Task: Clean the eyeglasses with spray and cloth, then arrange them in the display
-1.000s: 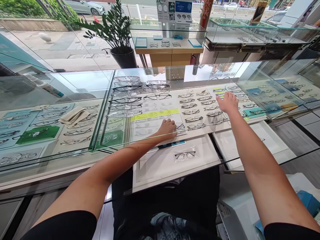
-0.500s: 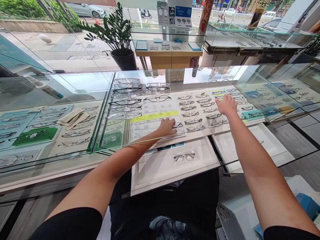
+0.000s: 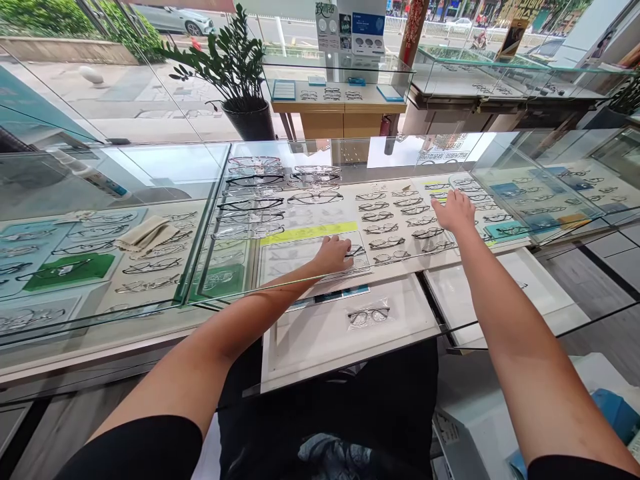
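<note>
My left hand [image 3: 334,255] reaches into the glass display counter, low over the white tray on its near side. Its fingers are bent around one end of a dark-framed pair of glasses [image 3: 355,252], which sticks out to the right between fingers and thumb; the rest is hidden. Farther right, my right hand [image 3: 455,211] has its fingers spread over a display board with several pairs of glasses [image 3: 465,182]. Nothing shows held in it, though the palm side is hidden. Between the hands, rows of glasses [image 3: 385,243] lie on a pale board.
Below the counter, a pulled-out drawer [image 3: 310,343] holds bagged glasses [image 3: 369,316]. Another open drawer [image 3: 545,293] is to the right. Stacked frames [image 3: 255,203] stand left of my left hand, beside a glass edge [image 3: 205,223]. A folded cloth [image 3: 147,235] lies farther left.
The glasses at my left hand have shifted very slightly. Both hands stay in nearly the same places.
</note>
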`<state>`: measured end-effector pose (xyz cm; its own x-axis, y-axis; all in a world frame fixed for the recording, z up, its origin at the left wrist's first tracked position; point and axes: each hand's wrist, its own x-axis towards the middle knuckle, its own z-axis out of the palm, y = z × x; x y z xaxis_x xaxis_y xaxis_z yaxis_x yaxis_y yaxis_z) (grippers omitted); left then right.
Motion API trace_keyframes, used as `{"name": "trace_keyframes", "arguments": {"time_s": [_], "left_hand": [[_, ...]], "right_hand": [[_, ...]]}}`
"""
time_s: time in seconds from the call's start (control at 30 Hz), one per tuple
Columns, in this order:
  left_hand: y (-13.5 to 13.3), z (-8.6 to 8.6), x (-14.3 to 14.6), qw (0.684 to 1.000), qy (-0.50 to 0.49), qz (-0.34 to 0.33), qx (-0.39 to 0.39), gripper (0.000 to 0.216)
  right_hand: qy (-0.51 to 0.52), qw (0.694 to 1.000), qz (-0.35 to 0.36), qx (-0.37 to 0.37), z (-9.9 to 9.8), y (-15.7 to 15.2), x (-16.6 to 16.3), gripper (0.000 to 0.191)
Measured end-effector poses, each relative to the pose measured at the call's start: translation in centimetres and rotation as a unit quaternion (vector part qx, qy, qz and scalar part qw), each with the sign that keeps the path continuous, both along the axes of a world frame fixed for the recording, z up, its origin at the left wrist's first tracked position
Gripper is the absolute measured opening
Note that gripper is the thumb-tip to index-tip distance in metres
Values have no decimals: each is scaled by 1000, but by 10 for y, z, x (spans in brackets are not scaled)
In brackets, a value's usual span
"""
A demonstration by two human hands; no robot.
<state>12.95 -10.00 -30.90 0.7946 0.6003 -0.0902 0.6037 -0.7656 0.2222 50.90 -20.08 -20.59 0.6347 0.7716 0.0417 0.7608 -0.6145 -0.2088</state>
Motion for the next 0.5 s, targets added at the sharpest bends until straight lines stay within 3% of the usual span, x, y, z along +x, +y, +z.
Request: {"name": "trace_keyframes", "arguments": {"time_s": [0.17, 0.3, 0.4, 0.43, 0.5], "left_hand": [[-26, 20, -1, 1000, -6, 24, 9, 16], [-77, 42, -16, 999, 2, -20, -49, 14], [-127, 71, -39, 988, 10, -90, -128, 25], [-141, 85, -48, 976, 6, -128, -179, 25], [-157, 118, -64, 962, -9, -190, -198, 21]], "right_hand": [[0, 1000, -1, -6, 1, -1, -2, 97], [0, 1000, -3, -9, -2, 0, 0, 98], [-2, 1000, -2, -6, -2, 0, 1, 98], [-1, 1000, -2, -5, -2, -1, 0, 98], [2, 1000, -1, -5, -1, -1, -1, 99]]}}
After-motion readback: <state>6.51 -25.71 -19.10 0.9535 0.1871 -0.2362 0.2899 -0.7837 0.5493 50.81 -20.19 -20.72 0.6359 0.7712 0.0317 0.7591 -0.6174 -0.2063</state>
